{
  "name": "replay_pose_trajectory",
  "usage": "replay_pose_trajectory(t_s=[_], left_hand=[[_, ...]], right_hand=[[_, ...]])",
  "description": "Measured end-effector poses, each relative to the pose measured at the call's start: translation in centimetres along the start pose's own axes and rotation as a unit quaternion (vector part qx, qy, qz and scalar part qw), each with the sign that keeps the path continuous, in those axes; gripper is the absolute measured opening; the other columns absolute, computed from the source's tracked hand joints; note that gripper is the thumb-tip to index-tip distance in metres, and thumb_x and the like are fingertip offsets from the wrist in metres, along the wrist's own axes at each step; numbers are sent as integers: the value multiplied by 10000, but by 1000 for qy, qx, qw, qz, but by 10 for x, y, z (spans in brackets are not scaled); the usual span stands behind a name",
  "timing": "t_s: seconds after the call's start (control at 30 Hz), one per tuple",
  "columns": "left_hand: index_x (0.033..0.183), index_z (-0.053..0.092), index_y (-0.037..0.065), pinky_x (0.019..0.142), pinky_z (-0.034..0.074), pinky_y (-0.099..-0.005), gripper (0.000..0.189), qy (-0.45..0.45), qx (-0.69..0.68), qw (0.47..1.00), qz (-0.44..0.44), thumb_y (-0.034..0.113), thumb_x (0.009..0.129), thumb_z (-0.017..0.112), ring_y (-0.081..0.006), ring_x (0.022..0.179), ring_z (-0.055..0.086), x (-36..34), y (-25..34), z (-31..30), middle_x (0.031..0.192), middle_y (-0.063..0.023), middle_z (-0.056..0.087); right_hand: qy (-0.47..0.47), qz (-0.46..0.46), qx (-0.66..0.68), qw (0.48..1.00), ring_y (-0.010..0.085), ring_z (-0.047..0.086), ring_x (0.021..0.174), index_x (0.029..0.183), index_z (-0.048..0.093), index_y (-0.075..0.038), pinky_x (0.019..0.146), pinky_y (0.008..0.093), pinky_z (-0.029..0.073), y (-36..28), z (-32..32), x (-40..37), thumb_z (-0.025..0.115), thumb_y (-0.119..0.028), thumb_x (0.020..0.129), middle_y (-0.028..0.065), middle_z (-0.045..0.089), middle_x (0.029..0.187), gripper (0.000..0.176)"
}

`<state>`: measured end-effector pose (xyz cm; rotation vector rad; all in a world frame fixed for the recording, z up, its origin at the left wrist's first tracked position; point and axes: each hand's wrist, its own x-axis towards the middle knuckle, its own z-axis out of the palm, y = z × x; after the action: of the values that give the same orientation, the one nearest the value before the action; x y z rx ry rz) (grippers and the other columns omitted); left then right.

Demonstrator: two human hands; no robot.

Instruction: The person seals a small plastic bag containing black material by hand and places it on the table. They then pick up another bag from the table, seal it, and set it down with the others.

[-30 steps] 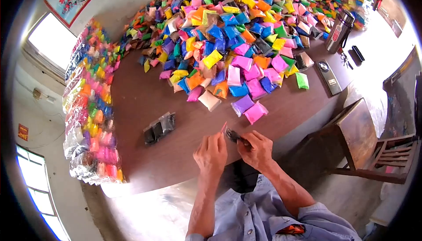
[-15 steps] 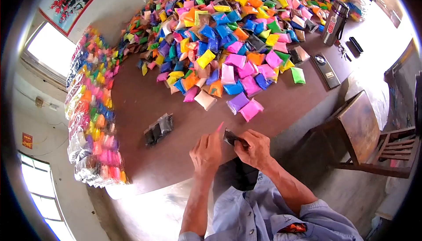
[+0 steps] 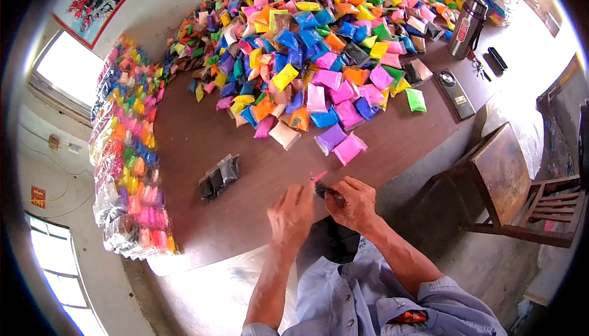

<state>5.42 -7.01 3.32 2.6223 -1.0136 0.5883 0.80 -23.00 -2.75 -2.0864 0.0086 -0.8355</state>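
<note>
My right hand (image 3: 354,204) is closed around a small black packet (image 3: 320,190), most of it hidden by the fingers. Close beside it, my left hand (image 3: 290,214) is closed, with a thin pink strip (image 3: 318,175) showing past its fingertips and reaching over the top of the black packet. Both hands are over the table's near edge. To their left, a clear bag of black packets (image 3: 219,178) lies flat on the brown table (image 3: 184,152). A purple packet (image 3: 331,140) and a bright pink packet (image 3: 350,149) lie just beyond my hands.
A big heap of coloured packets (image 3: 307,48) covers the table's far side. Filled clear bags (image 3: 132,170) are stacked along the left edge. At the right are a thermos (image 3: 468,29), a grey device (image 3: 454,94), keys (image 3: 480,68) and a black case (image 3: 497,59). A wooden chair (image 3: 503,176) stands right.
My left hand has shifted slightly, and the pink strip has swung right, from upright to slanting over the black packet. My right hand keeps its hold nearly in place.
</note>
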Motion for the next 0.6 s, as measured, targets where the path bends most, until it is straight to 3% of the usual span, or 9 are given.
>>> replay_pose_trajectory(t_s=[0.03, 0.13, 0.27, 0.33, 0.43, 0.53, 0.6], left_hand=[[1175, 710, 127, 570, 559, -364, 287, 3, -19, 1000, 22, 73, 896, 672, -229, 737, 696, -4, 2, 0, 909, -34, 618], [1167, 708, 144, 575, 563, -389, 284, -46, -2, 999, -11, 77, 893, 673, -260, 714, 703, -10, -6, 11, 908, -48, 642], [1114, 707, 149, 576, 561, -417, 189, -48, 37, 995, -74, 109, 930, 685, -297, 689, 703, -2, -25, 13, 890, -69, 658], [1003, 707, 70, 597, 554, -403, 58, 13, -49, 990, -132, 106, 959, 721, -315, 706, 711, -9, -23, 12, 840, -98, 697], [1032, 718, 112, 599, 553, -419, 78, 55, -146, 974, -164, 125, 959, 743, -329, 689, 706, -22, -13, 15, 842, -109, 704], [1016, 720, 80, 610, 551, -413, 110, 92, -207, 957, -182, 67, 919, 772, -330, 689, 703, -29, 0, 22, 831, -129, 714], [1011, 718, 69, 612, 552, -413, 111, 98, -215, 954, -182, 54, 915, 773, -327, 687, 701, -34, 4, 30, 833, -132, 713]], right_hand=[[0, 2, 0, 1000, 289, 605, 604, 819, 664, -70, 542, 401, 492, -1, -1, 0, 754, -38, 707, 72, 562, 672, 147], [1, 11, 28, 1000, 288, 607, 605, 808, 660, -70, 541, 402, 489, -5, -3, 3, 754, -41, 715, 74, 562, 674, 135], [-21, 3, -3, 1000, 301, 614, 625, 827, 662, -66, 559, 410, 498, -3, -5, 1, 748, -53, 750, 89, 573, 689, 116], [-25, 28, 2, 999, 310, 618, 637, 834, 660, -64, 571, 415, 503, -7, -6, 0, 747, -60, 764, 95, 579, 699, 112], [-74, 64, -27, 995, 350, 661, 744, 830, 658, -64, 650, 456, 535, -13, -8, 4, 750, -114, 804, 109, 632, 770, 108], [-81, 63, -68, 992, 332, 662, 717, 944, 673, -53, 645, 431, 538, -18, -11, 1, 766, -111, 829, 111, 640, 782, 159], [-75, 110, -100, 986, 329, 700, 793, 1068, 696, -75, 690, 423, 568, -25, -15, 2, 791, -133, 838, 105, 693, 891, 255]])
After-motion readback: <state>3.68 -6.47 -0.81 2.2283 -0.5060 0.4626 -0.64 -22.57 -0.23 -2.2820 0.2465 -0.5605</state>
